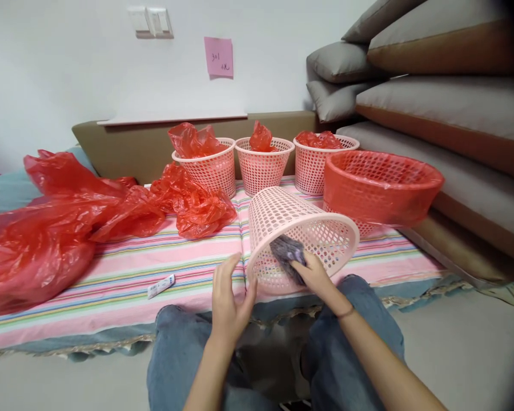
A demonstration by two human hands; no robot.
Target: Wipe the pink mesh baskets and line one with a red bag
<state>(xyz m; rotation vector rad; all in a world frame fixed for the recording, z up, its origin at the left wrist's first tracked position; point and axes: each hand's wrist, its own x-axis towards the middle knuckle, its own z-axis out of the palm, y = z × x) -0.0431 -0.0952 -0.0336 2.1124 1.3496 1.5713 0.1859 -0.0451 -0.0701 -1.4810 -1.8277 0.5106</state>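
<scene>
A pale pink mesh basket (297, 217) lies on its side at the near edge of the striped cloth, its mouth toward me. My right hand (314, 274) reaches into the mouth and is closed on a grey-purple rag (286, 251) pressed against the inner wall. My left hand (229, 305) is open, fingers stretched up, its fingertips at the basket's left rim.
Three upright pink baskets (263, 162) holding red plastic bags stand at the back. A basket lined with a red bag (379, 185) sits to the right. Loose red bags (68, 222) pile up on the left. A small white tube (161, 285) lies on the striped cloth (163, 257). Sofa cushions (445, 97) rise on the right.
</scene>
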